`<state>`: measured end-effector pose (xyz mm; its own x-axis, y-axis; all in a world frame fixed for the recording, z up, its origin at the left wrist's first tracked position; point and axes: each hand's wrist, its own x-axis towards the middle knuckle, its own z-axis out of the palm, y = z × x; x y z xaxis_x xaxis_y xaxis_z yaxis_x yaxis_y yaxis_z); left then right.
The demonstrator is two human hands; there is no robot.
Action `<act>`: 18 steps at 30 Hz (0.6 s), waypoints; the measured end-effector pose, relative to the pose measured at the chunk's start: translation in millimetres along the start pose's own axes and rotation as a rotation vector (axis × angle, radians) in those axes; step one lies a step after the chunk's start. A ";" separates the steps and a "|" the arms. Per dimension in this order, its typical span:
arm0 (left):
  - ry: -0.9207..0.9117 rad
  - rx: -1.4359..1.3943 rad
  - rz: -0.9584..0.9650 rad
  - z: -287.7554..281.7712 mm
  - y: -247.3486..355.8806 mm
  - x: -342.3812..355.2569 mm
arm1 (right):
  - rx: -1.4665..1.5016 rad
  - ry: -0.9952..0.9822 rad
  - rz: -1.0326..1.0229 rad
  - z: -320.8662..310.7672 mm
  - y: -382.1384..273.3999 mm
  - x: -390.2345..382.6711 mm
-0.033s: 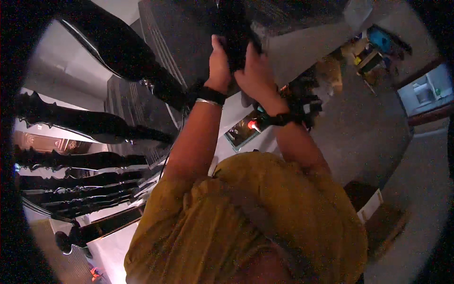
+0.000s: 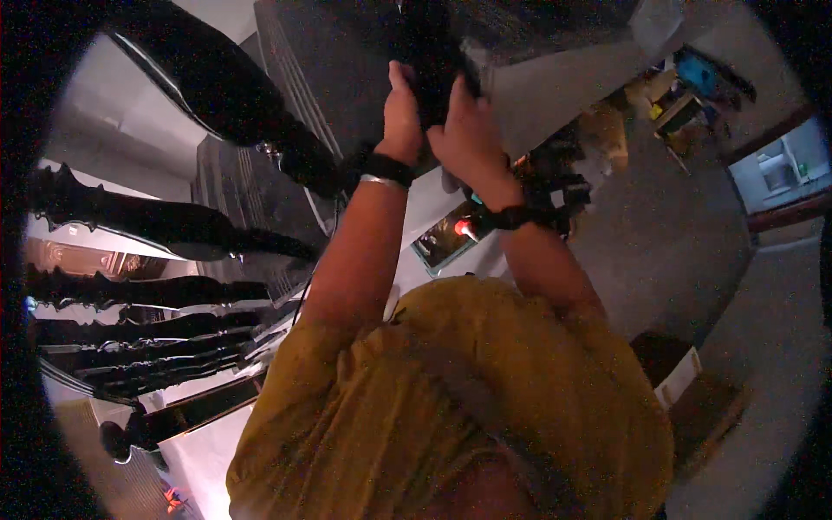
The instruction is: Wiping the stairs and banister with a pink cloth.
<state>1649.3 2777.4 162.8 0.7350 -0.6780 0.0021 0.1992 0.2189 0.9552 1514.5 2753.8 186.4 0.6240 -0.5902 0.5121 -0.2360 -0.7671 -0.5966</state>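
Both my hands are at the top of the view, on either side of a dark post-like thing (image 2: pixel 431 52). Its kind is too dark to make out. My left hand (image 2: pixel 401 117) is closed against its left side, thumb up along it. On the right side, my right hand (image 2: pixel 471 134) is closed against the same thing, its thumb toward my left hand and some fingers hidden behind the dark shape. A dark band sits on each wrist, with a pale bracelet below the left one.
Glossy black turned balusters (image 2: pixel 195 74) line the left, beside dark grey stair steps (image 2: pixel 234 182). At right lie a grey floor (image 2: pixel 646 234), a glass-topped piece (image 2: pixel 446 238) with a red light, cluttered small things (image 2: pixel 680 108) and a doorway (image 2: pixel 780 169). A thin black cable (image 2: pixel 309 282) runs near my left forearm.
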 end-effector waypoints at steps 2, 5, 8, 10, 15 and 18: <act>-0.037 -0.112 -0.030 -1.6 -3.1 2.7 | -0.151 0.034 0.043 5.0 0.3 -0.7; -0.100 -0.302 -0.104 3.1 1.8 9.2 | 0.152 0.041 0.004 8.0 16.9 -5.5; -0.070 -0.340 -0.099 -2.1 -1.1 10.3 | 0.353 0.145 0.002 4.3 15.1 -24.3; -0.029 -0.302 -0.041 -1.9 -3.8 10.4 | 0.160 0.261 -0.163 9.1 26.0 -34.0; -0.030 -0.405 -0.090 7.9 5.8 -1.5 | 0.187 0.047 -0.146 15.4 47.3 -22.4; -0.045 -0.451 -0.198 11.1 18.1 -8.5 | 0.353 -0.017 -0.071 20.3 50.7 -19.9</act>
<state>1639.4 2779.4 183.4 0.6275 -0.7651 -0.1443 0.6002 0.3574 0.7155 1505.2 2731.7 133.5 0.6425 -0.5321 0.5515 0.0783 -0.6703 -0.7379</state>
